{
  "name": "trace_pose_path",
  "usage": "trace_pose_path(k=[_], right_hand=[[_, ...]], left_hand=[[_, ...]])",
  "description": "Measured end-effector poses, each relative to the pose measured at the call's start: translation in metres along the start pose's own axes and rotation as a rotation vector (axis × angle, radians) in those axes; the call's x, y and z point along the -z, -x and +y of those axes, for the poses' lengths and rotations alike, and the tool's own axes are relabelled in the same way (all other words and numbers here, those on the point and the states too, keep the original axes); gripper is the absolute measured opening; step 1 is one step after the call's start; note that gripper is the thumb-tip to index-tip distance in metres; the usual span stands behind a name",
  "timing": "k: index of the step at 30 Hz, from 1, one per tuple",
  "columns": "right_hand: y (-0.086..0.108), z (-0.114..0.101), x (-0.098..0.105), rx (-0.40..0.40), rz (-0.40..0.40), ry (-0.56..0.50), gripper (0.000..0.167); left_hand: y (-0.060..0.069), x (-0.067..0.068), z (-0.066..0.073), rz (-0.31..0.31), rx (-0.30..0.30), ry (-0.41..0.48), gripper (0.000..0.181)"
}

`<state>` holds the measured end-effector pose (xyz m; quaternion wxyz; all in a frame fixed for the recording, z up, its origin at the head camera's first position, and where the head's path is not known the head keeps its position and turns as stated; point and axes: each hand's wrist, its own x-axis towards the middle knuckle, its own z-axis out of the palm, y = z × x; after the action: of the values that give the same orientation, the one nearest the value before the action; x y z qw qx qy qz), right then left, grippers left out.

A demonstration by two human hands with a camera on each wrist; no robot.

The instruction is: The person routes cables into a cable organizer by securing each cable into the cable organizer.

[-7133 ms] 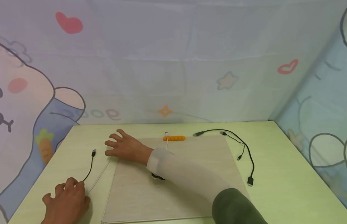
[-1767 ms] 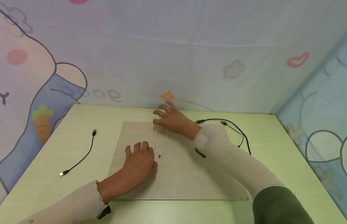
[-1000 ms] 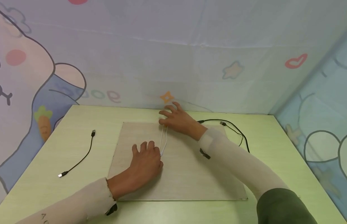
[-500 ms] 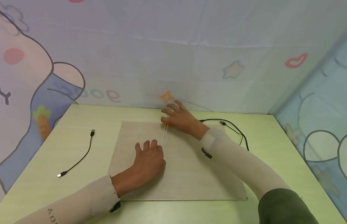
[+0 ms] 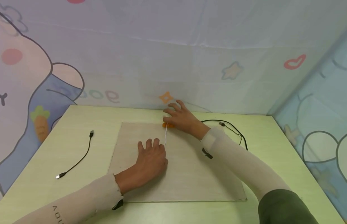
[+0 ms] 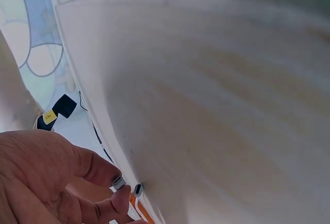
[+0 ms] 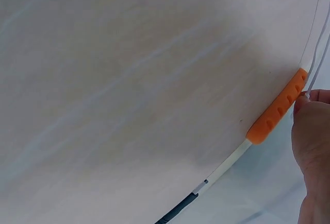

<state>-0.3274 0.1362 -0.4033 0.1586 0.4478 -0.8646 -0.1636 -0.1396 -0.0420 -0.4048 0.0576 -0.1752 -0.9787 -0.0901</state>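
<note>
White cable [image 5: 165, 137] runs lengthwise over the board [image 5: 196, 174] from the left hand [image 5: 151, 158], which pinches its near plug [image 6: 118, 183]. The right hand [image 5: 181, 119] pinches it farther along, just beside the slotted orange cable holder [image 7: 276, 109].

"What's orange?"
"The cable holder [image 7: 276, 109] and the carrot picture [image 5: 41, 128]."
"What's white?"
"Two thin cables [image 5: 165, 136]. The other USB cables [image 5: 85, 155] are black."
"And the table [image 5: 201, 214]?"
"Pale yellow-green, and its board [image 5: 201, 177] is light tan."
</note>
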Motion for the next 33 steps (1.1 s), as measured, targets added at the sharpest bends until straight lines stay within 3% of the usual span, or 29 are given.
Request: trace_pose_path(k=[4, 33], right_hand=[[0.001, 0.002, 0.000, -0.005, -0.002, 0.007, 0.015], [0.001, 0.007, -0.003, -0.030, -0.010, 0.035, 0.018]], left_hand=[[-0.001, 0.006, 0.004, -0.013, 0.003, -0.009, 0.024], [-0.015, 0.006, 0.014, -0.066, 0.018, 0.036, 0.019]])
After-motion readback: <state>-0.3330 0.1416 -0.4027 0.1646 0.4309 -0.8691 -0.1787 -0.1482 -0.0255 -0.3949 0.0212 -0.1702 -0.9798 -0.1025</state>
